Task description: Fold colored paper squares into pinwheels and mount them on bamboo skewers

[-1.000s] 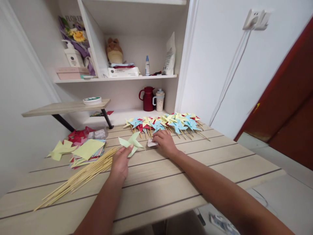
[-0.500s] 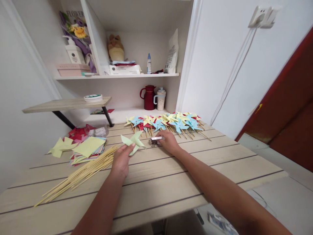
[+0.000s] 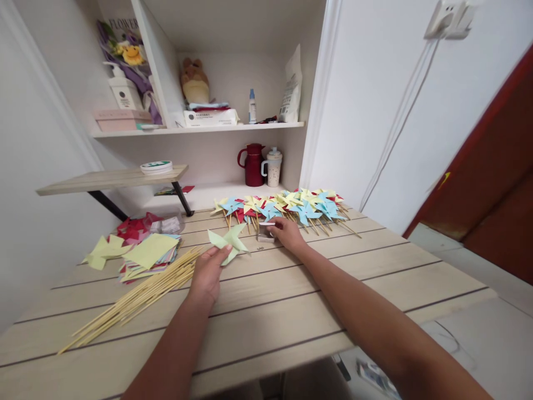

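A pale green paper pinwheel is pinched at its near blade in my left hand, a little above the table. My right hand has its thumb and fingers closed on the side of a small, clear box with pale edges. What is inside the box is too small to make out. Just in front of it, tiny metal-looking bits lie on the wood. Behind my right hand are many finished pinwheels on sticks, in yellow, blue and red.
Thin wooden sticks lie in a bundle at the left. Beyond them sit a stack of coloured paper, a folded yellow pinwheel and a clear tub. A raised wooden stand, a red jug and a cup are at the back.
My right hand has drawn the small box slightly back and tipped it. Tiny bits now show on the table where it was. My left hand keeps the pinwheel almost still.
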Demonstrator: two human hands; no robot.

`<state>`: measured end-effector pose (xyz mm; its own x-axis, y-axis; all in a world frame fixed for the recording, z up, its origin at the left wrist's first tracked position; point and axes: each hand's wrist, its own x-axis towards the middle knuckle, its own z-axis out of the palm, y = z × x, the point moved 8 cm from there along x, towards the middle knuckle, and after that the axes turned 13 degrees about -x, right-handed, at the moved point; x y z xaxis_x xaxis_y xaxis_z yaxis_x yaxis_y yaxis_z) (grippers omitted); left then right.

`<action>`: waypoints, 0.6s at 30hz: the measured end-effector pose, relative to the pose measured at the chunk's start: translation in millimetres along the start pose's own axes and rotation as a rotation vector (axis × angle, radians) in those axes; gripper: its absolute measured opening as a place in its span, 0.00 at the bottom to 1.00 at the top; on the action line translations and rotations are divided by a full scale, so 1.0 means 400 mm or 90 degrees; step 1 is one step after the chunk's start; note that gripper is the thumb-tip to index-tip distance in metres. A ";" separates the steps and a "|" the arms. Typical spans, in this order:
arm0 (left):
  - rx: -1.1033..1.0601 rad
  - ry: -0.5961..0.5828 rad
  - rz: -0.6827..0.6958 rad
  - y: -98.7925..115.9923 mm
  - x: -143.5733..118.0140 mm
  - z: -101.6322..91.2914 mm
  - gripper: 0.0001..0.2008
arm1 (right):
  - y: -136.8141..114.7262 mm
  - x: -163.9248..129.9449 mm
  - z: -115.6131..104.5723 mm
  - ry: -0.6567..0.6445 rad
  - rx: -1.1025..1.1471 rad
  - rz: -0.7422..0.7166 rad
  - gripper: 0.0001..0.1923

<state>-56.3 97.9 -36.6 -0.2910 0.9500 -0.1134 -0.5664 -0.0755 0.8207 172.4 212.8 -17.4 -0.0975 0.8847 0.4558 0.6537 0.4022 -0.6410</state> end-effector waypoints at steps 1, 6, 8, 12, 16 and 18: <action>0.000 0.001 -0.001 0.000 0.000 0.000 0.20 | 0.002 0.001 -0.010 0.015 -0.003 0.005 0.10; -0.003 0.004 0.003 0.001 -0.001 0.000 0.19 | -0.001 -0.009 -0.090 0.096 -0.048 0.021 0.16; -0.008 -0.001 0.002 0.000 -0.002 0.001 0.19 | -0.020 -0.025 -0.109 0.097 -0.069 0.009 0.15; -0.010 0.003 0.003 -0.001 -0.002 -0.003 0.19 | -0.086 -0.072 -0.062 -0.009 -0.107 -0.039 0.12; -0.019 0.000 0.002 -0.002 0.001 -0.004 0.20 | -0.126 -0.111 0.006 -0.082 -0.182 -0.064 0.10; -0.021 0.001 0.003 -0.004 0.002 -0.006 0.20 | -0.124 -0.120 0.024 -0.100 -0.228 -0.060 0.11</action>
<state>-57.5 98.2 -39.2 -0.2942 0.9493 -0.1109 -0.5899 -0.0891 0.8025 137.3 152.8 -13.4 -0.2646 0.8843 0.3846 0.8539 0.4002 -0.3326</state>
